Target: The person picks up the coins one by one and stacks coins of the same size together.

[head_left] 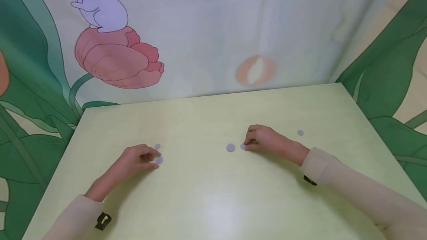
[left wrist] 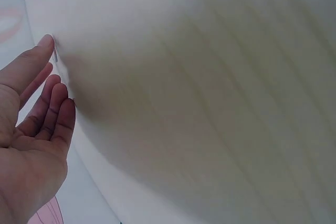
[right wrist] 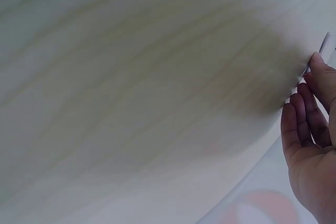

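In the head view, my left hand (head_left: pixel 135 158) curves its thumb and index fingertip around opposite edges of a grey coin (head_left: pixel 159 160) lying on the table. A smaller coin (head_left: pixel 157 146) lies just beyond its fingers. My right hand (head_left: pixel 265 138) pinches at a small coin (head_left: pixel 242 146), partly covered by its fingertips. Immediately left of that one lies a larger coin (head_left: pixel 231 147). Both wrist views show the fingertips down at the tabletop: the left hand (left wrist: pixel 37 108) with its other fingers bent loosely, the right hand (right wrist: pixel 312 124) beside a thin coin edge (right wrist: pixel 325 42).
Another small coin (head_left: pixel 300 133) lies on the right, beyond my right forearm. The pale wooden table (head_left: pixel 200 121) ends at a back edge against a printed curtain (head_left: pixel 207 40). Dark wrist straps (head_left: pixel 103 220) show below the sleeves.
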The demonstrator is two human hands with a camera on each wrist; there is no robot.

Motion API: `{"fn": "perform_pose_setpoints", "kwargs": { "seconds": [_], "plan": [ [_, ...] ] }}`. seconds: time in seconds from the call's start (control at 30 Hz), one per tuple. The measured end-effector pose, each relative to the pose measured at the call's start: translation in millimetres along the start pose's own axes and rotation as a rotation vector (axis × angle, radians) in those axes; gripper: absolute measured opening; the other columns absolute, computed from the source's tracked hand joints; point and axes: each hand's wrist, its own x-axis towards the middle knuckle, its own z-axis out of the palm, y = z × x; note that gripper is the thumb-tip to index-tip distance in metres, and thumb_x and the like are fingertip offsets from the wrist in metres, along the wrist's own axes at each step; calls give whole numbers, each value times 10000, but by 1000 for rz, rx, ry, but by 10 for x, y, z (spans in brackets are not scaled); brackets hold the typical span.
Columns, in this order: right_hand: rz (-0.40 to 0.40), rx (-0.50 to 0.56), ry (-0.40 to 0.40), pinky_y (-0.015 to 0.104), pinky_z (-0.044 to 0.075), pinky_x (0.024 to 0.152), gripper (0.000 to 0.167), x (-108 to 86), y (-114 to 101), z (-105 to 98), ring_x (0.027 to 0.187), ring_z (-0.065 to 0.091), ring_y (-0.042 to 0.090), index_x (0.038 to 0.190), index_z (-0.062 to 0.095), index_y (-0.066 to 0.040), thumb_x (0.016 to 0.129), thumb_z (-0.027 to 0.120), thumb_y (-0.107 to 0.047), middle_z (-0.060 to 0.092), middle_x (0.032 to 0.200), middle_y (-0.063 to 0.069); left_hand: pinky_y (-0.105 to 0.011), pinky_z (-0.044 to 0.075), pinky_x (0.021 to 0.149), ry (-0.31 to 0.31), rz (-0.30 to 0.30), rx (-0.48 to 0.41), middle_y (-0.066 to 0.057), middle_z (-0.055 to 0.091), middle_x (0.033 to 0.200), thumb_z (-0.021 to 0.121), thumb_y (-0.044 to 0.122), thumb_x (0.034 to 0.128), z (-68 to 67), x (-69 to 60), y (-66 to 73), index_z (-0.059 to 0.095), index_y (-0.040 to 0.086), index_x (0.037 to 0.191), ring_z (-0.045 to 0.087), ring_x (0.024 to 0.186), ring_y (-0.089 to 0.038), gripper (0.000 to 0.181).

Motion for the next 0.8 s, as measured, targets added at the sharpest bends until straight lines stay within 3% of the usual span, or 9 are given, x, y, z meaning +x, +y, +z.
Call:
{"fn": "perform_pose_setpoints", "kwargs": {
  "seconds": [0.33,0.8],
  "plan": [
    [8,51,-11,214,550,782,83,-29,-1,28,853,666,93,925,772,-68,869,809,-116,624,919,-37,-262,510,744,-17,-43,-23,14,632,879,846,106,822,52,9,-1,775,100,996,580,840,-178,188],
    [36,79,-8,211,551,786,66,85,6,-31,856,657,89,915,770,-91,870,811,-117,636,915,-48,-257,508,727,-1,-7,7,28,605,844,825,73,840,30,98,36,723,70,921,562,799,-142,130]
  ]
}}
